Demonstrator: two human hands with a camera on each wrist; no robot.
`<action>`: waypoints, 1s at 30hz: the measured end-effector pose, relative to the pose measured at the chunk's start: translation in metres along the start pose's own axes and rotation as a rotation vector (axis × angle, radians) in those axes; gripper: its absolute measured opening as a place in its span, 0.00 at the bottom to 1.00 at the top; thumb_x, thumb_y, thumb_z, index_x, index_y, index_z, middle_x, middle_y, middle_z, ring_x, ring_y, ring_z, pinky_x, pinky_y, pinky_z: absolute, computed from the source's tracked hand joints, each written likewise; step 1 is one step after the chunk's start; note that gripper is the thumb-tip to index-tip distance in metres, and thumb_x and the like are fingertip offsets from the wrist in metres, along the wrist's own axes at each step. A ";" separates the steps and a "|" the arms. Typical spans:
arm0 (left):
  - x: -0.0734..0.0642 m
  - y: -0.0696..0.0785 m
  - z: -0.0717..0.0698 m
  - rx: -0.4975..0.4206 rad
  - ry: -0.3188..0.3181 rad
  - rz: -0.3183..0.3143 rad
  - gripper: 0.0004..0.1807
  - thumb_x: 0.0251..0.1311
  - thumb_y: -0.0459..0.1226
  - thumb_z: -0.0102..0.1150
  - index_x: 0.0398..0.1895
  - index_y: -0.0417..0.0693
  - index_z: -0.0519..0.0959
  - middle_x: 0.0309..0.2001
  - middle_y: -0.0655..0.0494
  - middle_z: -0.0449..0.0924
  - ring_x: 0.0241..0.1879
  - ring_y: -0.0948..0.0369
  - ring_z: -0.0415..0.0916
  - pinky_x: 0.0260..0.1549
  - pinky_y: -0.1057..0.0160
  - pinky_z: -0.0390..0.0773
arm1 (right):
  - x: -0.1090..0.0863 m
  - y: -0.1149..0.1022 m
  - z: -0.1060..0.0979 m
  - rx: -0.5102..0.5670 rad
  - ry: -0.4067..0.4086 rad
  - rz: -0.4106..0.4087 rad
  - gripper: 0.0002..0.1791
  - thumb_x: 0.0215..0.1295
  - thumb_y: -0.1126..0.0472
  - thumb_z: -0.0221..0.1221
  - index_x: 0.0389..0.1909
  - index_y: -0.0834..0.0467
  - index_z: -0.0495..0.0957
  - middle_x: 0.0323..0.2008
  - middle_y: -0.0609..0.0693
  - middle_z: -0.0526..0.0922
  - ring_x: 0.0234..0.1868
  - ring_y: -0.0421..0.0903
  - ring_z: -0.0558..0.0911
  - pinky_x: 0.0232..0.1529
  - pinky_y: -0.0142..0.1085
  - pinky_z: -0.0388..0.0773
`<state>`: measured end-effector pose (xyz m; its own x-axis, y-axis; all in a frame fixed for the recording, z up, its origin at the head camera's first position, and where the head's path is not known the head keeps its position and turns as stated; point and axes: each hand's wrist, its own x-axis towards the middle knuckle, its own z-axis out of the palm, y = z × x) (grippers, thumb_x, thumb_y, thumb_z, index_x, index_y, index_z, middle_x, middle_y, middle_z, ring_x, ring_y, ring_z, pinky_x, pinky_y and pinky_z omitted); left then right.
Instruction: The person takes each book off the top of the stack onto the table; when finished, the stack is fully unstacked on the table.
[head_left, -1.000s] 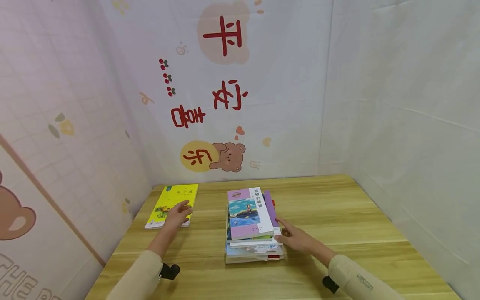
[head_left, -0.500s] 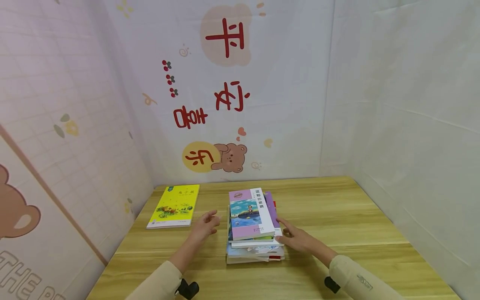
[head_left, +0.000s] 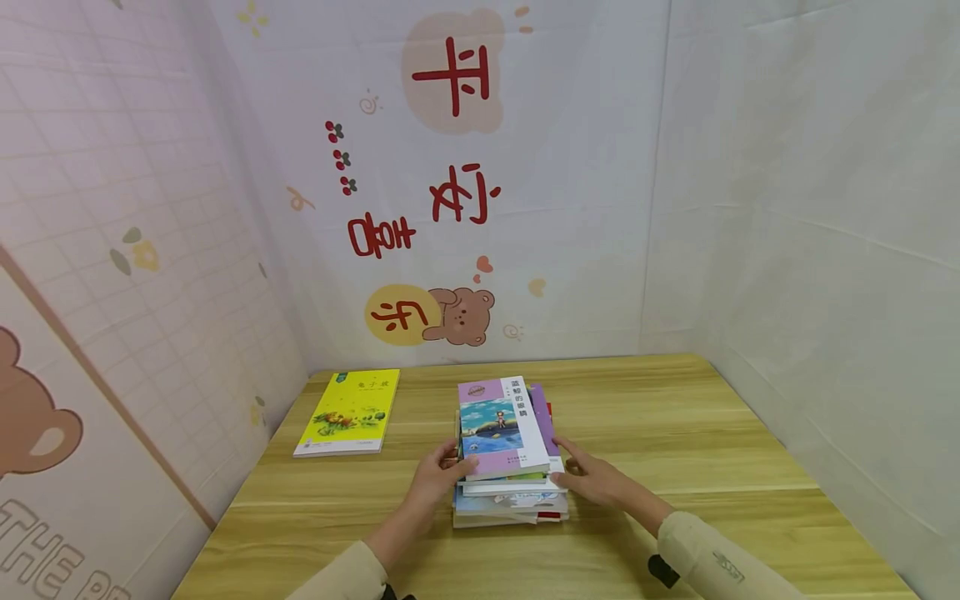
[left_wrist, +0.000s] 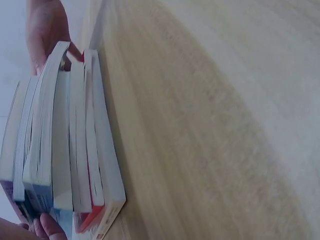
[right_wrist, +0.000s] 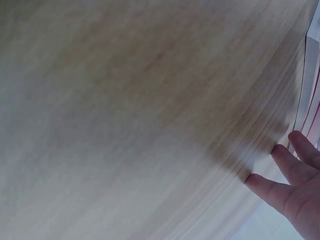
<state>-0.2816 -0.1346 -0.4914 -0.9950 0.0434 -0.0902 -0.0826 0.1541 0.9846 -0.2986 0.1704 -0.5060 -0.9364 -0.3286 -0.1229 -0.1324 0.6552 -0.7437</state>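
A stack of several books (head_left: 512,502) stands on the wooden table, the books unevenly lined up. On top lies a paperback (head_left: 491,425) with a purple and white cover and a blue picture. My left hand (head_left: 431,483) grips its left edge, thumb over the cover and fingers curled against the side. In the left wrist view those fingers (left_wrist: 47,227) touch the upper books' edges. At the stack's right side, my right hand (head_left: 600,481) touches the books with extended fingers. The right wrist view has its fingertips (right_wrist: 252,179) down by the tabletop, beside the bottom books.
A yellow book (head_left: 348,412) lies flat at the table's back left. The wooden table (head_left: 675,417) ends at a printed cloth wall (head_left: 585,208) behind, with further cloth walls on the left and right.
My left hand has moved right and toward me, from over the yellow book to the stack's left edge. The right hand stays at the stack's right side.
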 end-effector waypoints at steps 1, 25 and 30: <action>-0.001 0.000 0.001 0.007 -0.004 0.003 0.45 0.59 0.47 0.70 0.71 0.31 0.61 0.56 0.42 0.72 0.51 0.51 0.69 0.48 0.58 0.75 | 0.000 0.000 0.000 0.001 -0.001 0.000 0.42 0.67 0.40 0.58 0.78 0.48 0.55 0.61 0.66 0.74 0.61 0.69 0.73 0.58 0.68 0.63; 0.010 -0.010 -0.010 -0.135 -0.033 0.002 0.39 0.68 0.41 0.61 0.71 0.25 0.58 0.64 0.33 0.68 0.53 0.53 0.73 0.53 0.54 0.77 | -0.003 -0.001 -0.001 0.004 0.001 0.000 0.43 0.67 0.40 0.59 0.78 0.49 0.55 0.61 0.67 0.73 0.62 0.69 0.71 0.60 0.68 0.62; 0.009 -0.007 -0.009 -0.059 -0.043 0.004 0.40 0.64 0.43 0.66 0.71 0.29 0.62 0.61 0.39 0.73 0.53 0.54 0.73 0.56 0.54 0.75 | -0.001 0.000 0.000 0.002 0.002 0.003 0.43 0.67 0.39 0.58 0.78 0.49 0.54 0.62 0.67 0.73 0.62 0.69 0.71 0.60 0.69 0.62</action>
<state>-0.2904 -0.1442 -0.4975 -0.9920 0.0869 -0.0918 -0.0834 0.0956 0.9919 -0.2972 0.1707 -0.5053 -0.9375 -0.3252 -0.1236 -0.1291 0.6551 -0.7444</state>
